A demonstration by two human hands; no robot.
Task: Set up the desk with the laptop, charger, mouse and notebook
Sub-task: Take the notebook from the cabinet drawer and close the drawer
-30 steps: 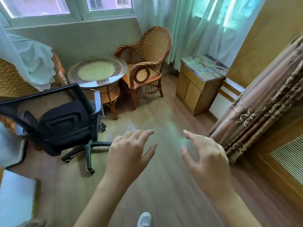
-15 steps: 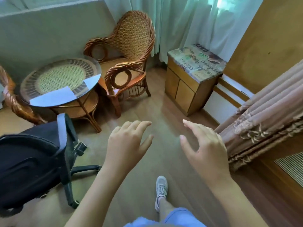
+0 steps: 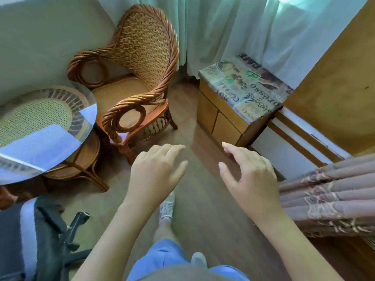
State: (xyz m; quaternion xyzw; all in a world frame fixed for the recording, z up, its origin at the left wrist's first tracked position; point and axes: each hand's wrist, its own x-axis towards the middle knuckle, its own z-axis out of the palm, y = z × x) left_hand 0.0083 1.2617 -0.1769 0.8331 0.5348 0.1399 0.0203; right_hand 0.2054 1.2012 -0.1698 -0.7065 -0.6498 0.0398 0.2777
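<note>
A wicker chair (image 3: 134,78) stands between a round glass table (image 3: 40,130) on the left and a low cabinet (image 3: 233,110) on the right; an office chair (image 3: 40,240) sits lower left.

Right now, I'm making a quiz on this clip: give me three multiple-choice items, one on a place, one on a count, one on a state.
1. Where does the wicker chair stand?
A. Between the round table and the cabinet
B. Right of the cabinet
C. On the table

2. How many hands hold something?
A. Two
B. One
C. None

3. The cabinet's doors are:
A. Shut
B. Wide open
C. Missing

Answers: 1 A, table on its left, cabinet on its right. 2 C, the left hand and right hand hover empty, fingers relaxed. 3 A, both fronts sit flush.
</note>
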